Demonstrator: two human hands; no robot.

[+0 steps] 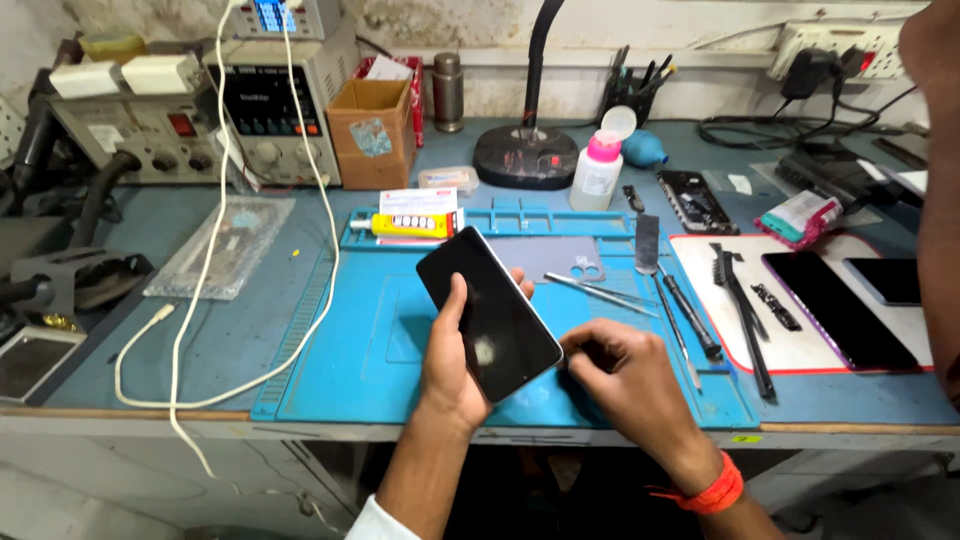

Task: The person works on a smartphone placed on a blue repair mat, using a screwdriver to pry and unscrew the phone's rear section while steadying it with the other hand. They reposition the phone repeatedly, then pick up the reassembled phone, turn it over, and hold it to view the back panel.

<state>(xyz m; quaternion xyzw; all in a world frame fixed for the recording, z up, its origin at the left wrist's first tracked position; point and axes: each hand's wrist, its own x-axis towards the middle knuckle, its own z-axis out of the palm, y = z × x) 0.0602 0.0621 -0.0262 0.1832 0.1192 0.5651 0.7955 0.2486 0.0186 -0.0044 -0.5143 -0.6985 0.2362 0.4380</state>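
One black, glossy, rectangular smartphone [490, 312] sits tilted in the left hand [455, 350], screen up, thumb laid along its left edge and fingers wrapped behind, above the blue silicone work mat [360, 350]. The right hand [620, 375] curls at the phone's lower right corner, fingertips pinched against it; whether they hold anything small I cannot tell. On the mat behind lie a yellow glue tube [410, 224], thin metal tweezers [600, 291] and a black-handled screwdriver [690, 315]. Further right, a white red-edged pad [800, 350] carries two more dark phones.
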